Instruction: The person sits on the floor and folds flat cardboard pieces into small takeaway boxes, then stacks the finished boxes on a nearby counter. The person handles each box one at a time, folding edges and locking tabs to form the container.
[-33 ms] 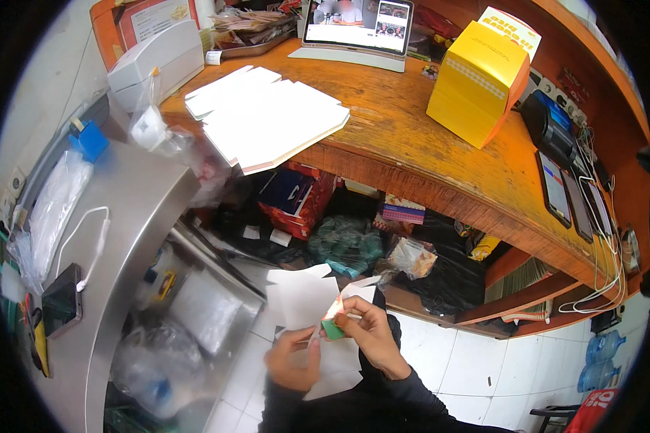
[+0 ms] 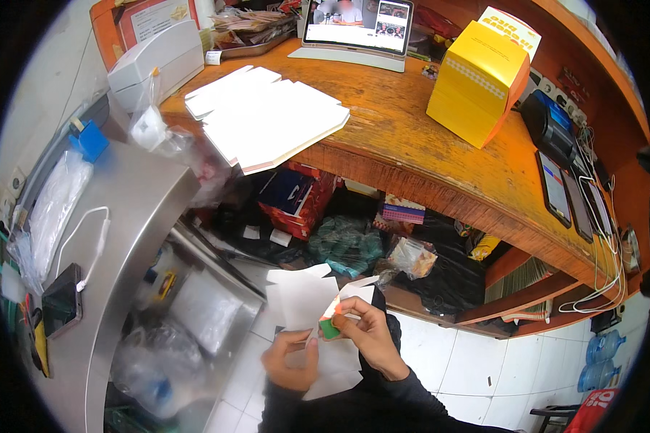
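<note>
An unfolded cardboard box blank [image 2: 300,296] lies over my lap, its plain white inside facing up. My right hand [image 2: 372,339] is closed on a flap at its right side, where a bit of orange and green printed outer face shows between thumb and fingers. My left hand [image 2: 290,359] is closed too, thumb and fingertips meeting at the blank's edge just left of that flap. Exactly how the left fingertips grip the card is hard to see. More flat white box blanks [image 2: 274,119] lie stacked on the wooden table [image 2: 383,101] ahead.
A yellow folded box [image 2: 477,83] and a tablet [image 2: 357,25] stand on the table. Phones [image 2: 554,189] and cables are at its right end. The steel counter [image 2: 133,209] stands at left, with plastic bags [image 2: 159,368] beneath. Bags and boxes fill the space under the table.
The printed flap in my right hand is tilted very slightly differently, and my left hand has shifted a little. Everything else stays as it was.
</note>
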`<state>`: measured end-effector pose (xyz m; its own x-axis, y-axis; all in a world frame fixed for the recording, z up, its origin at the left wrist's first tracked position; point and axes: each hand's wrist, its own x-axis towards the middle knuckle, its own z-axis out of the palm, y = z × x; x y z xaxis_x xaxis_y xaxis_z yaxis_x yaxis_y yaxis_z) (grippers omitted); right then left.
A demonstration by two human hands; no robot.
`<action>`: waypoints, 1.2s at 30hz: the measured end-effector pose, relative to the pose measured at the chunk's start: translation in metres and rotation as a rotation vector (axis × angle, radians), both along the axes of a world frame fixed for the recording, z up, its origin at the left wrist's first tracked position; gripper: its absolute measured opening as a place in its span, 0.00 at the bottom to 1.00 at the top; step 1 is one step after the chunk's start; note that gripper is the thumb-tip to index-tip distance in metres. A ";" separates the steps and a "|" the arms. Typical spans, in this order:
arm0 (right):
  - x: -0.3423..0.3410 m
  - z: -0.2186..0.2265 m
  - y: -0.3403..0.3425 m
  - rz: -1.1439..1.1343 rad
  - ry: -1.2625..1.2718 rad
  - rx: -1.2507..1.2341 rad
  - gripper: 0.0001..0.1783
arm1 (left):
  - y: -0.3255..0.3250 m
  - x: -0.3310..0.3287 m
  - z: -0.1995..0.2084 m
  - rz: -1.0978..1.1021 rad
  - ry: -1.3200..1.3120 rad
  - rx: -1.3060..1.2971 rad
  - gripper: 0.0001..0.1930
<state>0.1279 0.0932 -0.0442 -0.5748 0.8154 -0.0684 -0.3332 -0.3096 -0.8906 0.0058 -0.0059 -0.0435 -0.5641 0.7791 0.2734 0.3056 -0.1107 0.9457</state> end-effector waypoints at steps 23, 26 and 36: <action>-0.029 0.015 -0.047 -0.413 -0.138 0.735 0.20 | -0.005 -0.006 0.011 0.040 -0.244 0.224 0.07; -0.033 0.014 -0.049 -0.468 -0.135 0.779 0.21 | -0.005 -0.005 0.013 0.070 -0.206 0.222 0.06; -0.044 0.008 -0.061 -0.571 -0.079 0.761 0.22 | -0.004 0.004 0.016 0.154 -0.267 0.295 0.08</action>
